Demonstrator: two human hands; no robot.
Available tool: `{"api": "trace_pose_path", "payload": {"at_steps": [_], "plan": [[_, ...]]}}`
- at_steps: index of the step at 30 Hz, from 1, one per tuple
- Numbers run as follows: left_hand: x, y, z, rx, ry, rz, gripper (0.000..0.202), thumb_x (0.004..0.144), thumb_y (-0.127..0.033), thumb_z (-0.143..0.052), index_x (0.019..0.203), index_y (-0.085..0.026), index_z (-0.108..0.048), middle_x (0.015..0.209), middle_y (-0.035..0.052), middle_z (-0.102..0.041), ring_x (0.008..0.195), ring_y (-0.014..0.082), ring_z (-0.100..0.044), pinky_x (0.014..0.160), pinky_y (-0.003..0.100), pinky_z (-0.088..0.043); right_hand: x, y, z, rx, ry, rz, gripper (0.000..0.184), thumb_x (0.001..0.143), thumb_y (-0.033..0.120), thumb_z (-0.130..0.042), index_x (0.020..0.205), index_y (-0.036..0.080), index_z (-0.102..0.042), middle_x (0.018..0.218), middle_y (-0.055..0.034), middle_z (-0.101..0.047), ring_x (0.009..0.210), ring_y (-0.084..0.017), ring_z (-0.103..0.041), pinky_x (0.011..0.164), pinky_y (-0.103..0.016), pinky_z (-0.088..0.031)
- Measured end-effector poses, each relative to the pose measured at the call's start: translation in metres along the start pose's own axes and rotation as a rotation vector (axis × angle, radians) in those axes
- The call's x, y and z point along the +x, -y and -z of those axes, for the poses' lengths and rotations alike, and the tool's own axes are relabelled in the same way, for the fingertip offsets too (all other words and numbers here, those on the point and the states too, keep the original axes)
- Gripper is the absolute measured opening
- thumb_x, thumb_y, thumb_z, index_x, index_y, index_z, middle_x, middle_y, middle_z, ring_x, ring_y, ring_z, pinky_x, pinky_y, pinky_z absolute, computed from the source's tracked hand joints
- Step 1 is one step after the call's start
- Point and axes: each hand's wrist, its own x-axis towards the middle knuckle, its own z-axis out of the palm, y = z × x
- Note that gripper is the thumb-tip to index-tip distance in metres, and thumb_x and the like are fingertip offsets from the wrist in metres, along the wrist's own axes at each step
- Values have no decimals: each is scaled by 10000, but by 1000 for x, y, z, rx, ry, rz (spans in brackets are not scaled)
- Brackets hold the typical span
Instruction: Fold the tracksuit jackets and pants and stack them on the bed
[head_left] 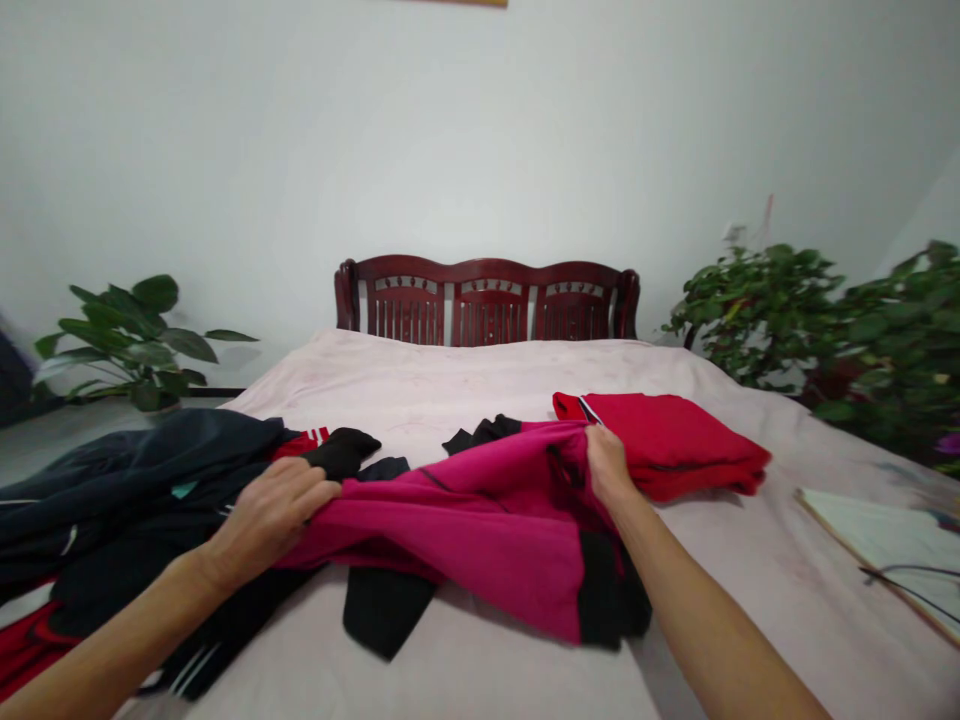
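Observation:
A magenta jacket with black cuffs point(450, 520) lies spread across the pale pink bedsheet point(442, 390), lifted off it by both my hands. My left hand point(270, 515) is shut on its left side, and my right hand point(607, 465) pinches its upper edge near a zip line. Black sleeves point(384, 610) hang down from it onto the sheet. Just behind my right hand sits a folded red garment point(667, 445). Beyond my left hand, a heap of dark navy clothing point(127, 480) with red parts covers the bed's left side.
A dark red wooden headboard point(487, 300) stands against the white wall. Leafy potted plants point(127, 340) grow left of the bed, with more point(757, 315) on the right. A pale flat board point(892, 550) with a dark cord lies at the right edge.

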Motion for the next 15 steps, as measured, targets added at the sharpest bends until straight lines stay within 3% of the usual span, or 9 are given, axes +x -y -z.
{"api": "trace_pose_path", "payload": {"at_steps": [2,3,7,9,11,13,15], "plan": [[-20,24,10,50,-120,58,263,884,-217,-423,930,-292,-670,802,26,-627,826,228,-549,886,420,-438,4,-5,21,117,-123,-69,206,824,356,-419,726,217,-536,664,29,-605,657,-141,-552,619,-251,-487],[-28,31,11,64,-116,81,249,883,-235,-433,908,-294,-674,798,27,-629,823,230,-551,876,423,-446,0,-8,29,191,-139,-127,185,805,353,-451,737,213,-553,659,36,-614,638,-136,-561,602,-245,-496],[-45,25,-6,21,151,145,284,794,-129,-469,861,-295,-691,820,33,-641,837,233,-575,903,426,-440,-40,-26,42,458,73,-446,101,712,260,-630,758,171,-646,685,-6,-703,611,-158,-631,566,-256,-536],[-41,17,-16,19,215,223,387,691,-61,-471,889,-298,-704,885,40,-658,884,250,-593,963,474,-409,-58,-32,40,470,156,-514,95,715,224,-648,764,148,-674,701,-47,-729,616,-180,-658,562,-271,-550],[-31,8,-24,39,194,319,453,643,-43,-458,919,-295,-715,972,52,-673,945,272,-611,1019,536,-366,-69,-34,38,477,166,-544,113,749,224,-641,806,139,-689,722,-64,-743,622,-187,-677,567,-272,-560],[-15,-3,-29,34,158,380,459,678,-58,-442,968,-282,-718,1080,69,-679,1054,297,-611,1071,575,-315,-71,-32,35,543,232,-638,152,778,232,-632,877,135,-693,753,-70,-754,643,-196,-695,615,-296,-581],[4,-20,-34,5,129,367,485,736,-99,-440,1115,-271,-691,1237,88,-652,1211,311,-557,1120,574,-269,-70,-26,34,668,385,-782,188,801,237,-611,929,122,-686,789,-85,-759,697,-218,-715,712,-357,-598]]}}
